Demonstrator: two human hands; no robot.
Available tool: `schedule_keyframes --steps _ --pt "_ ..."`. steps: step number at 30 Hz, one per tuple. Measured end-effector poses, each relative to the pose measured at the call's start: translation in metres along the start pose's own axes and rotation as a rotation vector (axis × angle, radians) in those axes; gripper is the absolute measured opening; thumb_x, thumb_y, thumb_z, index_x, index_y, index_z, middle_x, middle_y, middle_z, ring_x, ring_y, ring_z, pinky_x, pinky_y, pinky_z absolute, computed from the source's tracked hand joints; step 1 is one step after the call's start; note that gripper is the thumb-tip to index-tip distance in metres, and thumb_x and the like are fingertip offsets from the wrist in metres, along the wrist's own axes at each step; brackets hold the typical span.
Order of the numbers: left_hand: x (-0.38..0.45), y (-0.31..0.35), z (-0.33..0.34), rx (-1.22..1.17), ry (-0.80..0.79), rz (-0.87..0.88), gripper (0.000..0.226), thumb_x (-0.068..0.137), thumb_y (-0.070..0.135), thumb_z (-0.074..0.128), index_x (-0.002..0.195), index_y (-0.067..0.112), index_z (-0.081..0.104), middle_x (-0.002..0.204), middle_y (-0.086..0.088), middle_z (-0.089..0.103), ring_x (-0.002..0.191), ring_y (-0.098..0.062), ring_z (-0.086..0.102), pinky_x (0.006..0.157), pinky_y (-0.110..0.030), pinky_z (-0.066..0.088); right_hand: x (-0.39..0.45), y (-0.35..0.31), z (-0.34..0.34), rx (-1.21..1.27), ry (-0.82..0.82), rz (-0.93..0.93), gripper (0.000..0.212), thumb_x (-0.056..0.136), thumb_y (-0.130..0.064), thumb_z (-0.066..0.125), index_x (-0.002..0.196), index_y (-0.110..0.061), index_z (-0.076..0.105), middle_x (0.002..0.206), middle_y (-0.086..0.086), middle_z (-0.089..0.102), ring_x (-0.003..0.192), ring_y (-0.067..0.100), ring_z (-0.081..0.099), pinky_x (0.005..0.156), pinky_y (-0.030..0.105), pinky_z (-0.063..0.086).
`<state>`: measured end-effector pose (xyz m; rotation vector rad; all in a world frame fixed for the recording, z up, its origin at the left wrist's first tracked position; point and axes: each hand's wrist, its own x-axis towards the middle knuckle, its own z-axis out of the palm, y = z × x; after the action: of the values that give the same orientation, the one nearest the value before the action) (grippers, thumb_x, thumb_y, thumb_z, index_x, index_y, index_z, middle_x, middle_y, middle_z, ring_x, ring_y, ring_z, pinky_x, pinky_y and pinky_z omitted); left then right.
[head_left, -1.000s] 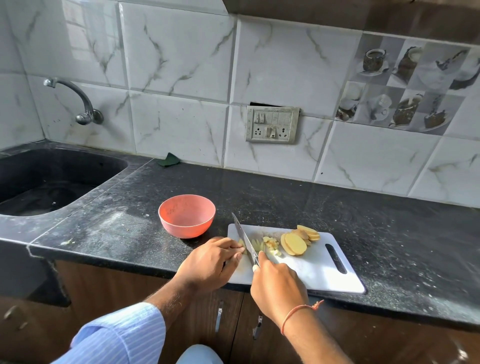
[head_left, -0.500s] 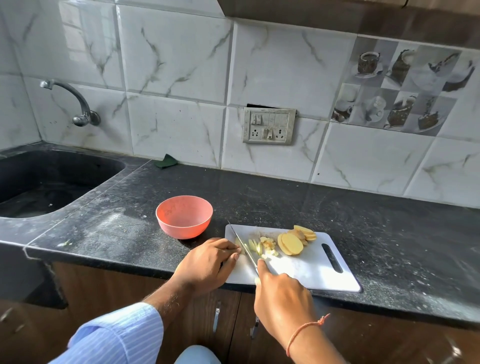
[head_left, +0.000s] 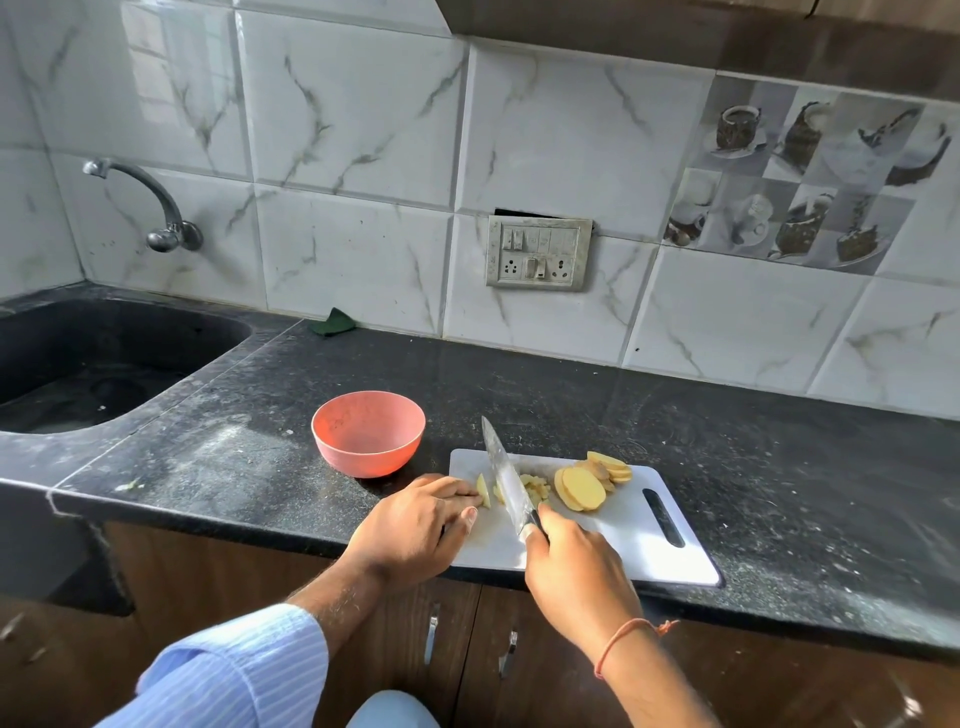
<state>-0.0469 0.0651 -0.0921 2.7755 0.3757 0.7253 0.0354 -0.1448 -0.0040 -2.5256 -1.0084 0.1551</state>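
- Black speckled kitchen counter (head_left: 571, 405) under white marble-look wall tiles, seen from above.
- On the white cutting board (head_left: 649, 551) at the counter's near edge: a small potato wedge (head_left: 484, 491), upright, pinned by the curled fingertips of the left hand (head_left: 415, 525).
- Just right of the wedge, a knife (head_left: 506, 478) — handle wrapped in the right hand (head_left: 576, 571), blade slanting away with the tip raised; edge on the board or not, cannot tell.
- Beside the blade, diced potato bits (head_left: 535, 488); farther right, a fanned pile of potato slices (head_left: 584, 488).
- Orange thread (head_left: 623, 639) round the right wrist, blue striped sleeve (head_left: 234, 670) on the left arm.
- Left of the board, near it, an orange bowl (head_left: 368, 434).
- Far left, a dark sink (head_left: 104, 353) below a wall tap (head_left: 150, 208) — well apart from the board.
- On the wall behind, a switch plate (head_left: 538, 253).
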Motion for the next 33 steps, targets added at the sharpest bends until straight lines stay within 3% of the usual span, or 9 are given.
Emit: schedule_keyframes --steps 4,9,14,17,22,26,28,31,33 --pt "0.000 0.001 -0.002 -0.003 0.006 0.006 0.046 0.111 0.048 0.032 0.136 0.036 0.068 0.138 0.027 0.059 0.131 0.003 0.048 0.100 -0.031 0.054 -0.004 -0.011 0.002 -0.063 -0.021 -0.012 0.036 0.111 -0.039 0.035 0.139 -0.027 0.055 0.124 0.002 0.071 0.113 0.028 0.065 0.077 0.039 0.046" --pt "-0.001 0.002 -0.003 -0.004 0.026 0.008 0.042 0.110 0.046 0.036 0.134 0.036 0.070 0.135 0.027 0.060 0.128 0.004 0.049 0.096 -0.031 0.055 -0.008 -0.020 0.006 -0.132 -0.035 0.017 0.049 0.112 -0.039 0.031 0.158 -0.026 0.038 0.139 0.005 0.066 0.128 0.030 0.060 0.099 0.041 0.051" --pt "-0.001 0.001 -0.002 -0.005 0.039 0.009 0.041 0.110 0.046 0.037 0.133 0.037 0.070 0.135 0.028 0.059 0.127 0.005 0.049 0.094 -0.026 0.055 -0.005 -0.026 0.013 -0.235 -0.045 0.019 0.053 0.110 -0.031 0.032 0.162 -0.023 0.028 0.129 0.010 0.070 0.121 0.033 0.064 0.095 0.043 0.055" --pt "-0.001 0.001 -0.001 -0.007 0.048 0.003 0.043 0.110 0.047 0.036 0.131 0.036 0.071 0.135 0.027 0.061 0.126 0.004 0.050 0.094 -0.026 0.055 -0.002 -0.031 0.018 -0.297 -0.085 0.015 0.062 0.106 -0.022 0.035 0.166 -0.019 0.020 0.133 0.013 0.067 0.124 0.035 0.063 0.097 0.044 0.055" --pt "-0.003 0.001 0.000 -0.007 0.038 0.003 0.046 0.110 0.049 0.033 0.134 0.036 0.070 0.141 0.027 0.056 0.130 0.002 0.049 0.095 -0.027 0.055 0.007 -0.036 0.018 -0.329 -0.053 -0.035 0.057 0.106 -0.019 0.039 0.162 -0.015 0.030 0.133 0.016 0.066 0.121 0.035 0.065 0.091 0.042 0.055" --pt "-0.001 -0.001 0.003 0.005 0.033 0.000 0.048 0.110 0.050 0.032 0.135 0.035 0.070 0.140 0.025 0.061 0.131 0.002 0.049 0.099 -0.028 0.054 -0.001 -0.033 0.017 -0.332 -0.098 -0.046 0.060 0.106 -0.021 0.038 0.164 -0.015 0.025 0.137 0.015 0.064 0.124 0.035 0.062 0.096 0.043 0.054" --pt "-0.001 -0.002 0.004 0.005 0.030 -0.003 0.049 0.111 0.050 0.030 0.136 0.035 0.070 0.140 0.025 0.061 0.131 0.002 0.048 0.100 -0.029 0.054 -0.008 -0.029 0.015 -0.295 -0.118 -0.036 0.052 0.108 -0.024 0.036 0.160 -0.018 0.032 0.135 0.015 0.064 0.125 0.035 0.061 0.095 0.044 0.053" --pt "0.000 -0.003 0.003 0.011 0.010 0.010 0.050 0.111 0.051 0.028 0.140 0.037 0.066 0.144 0.026 0.060 0.136 0.002 0.046 0.105 -0.028 0.051 -0.008 -0.014 0.010 -0.142 -0.095 0.003 0.031 0.109 -0.035 0.034 0.130 -0.025 0.054 0.124 0.009 0.067 0.115 0.032 0.064 0.087 0.041 0.052" --pt "0.000 -0.002 0.001 0.013 -0.009 0.017 0.051 0.111 0.051 0.027 0.143 0.036 0.064 0.147 0.026 0.058 0.139 0.001 0.044 0.110 -0.028 0.048 0.002 0.000 0.009 0.044 -0.117 0.037 0.028 0.107 -0.040 0.035 0.111 -0.026 0.060 0.108 0.008 0.071 0.087 0.027 0.070 0.070 0.037 0.056"
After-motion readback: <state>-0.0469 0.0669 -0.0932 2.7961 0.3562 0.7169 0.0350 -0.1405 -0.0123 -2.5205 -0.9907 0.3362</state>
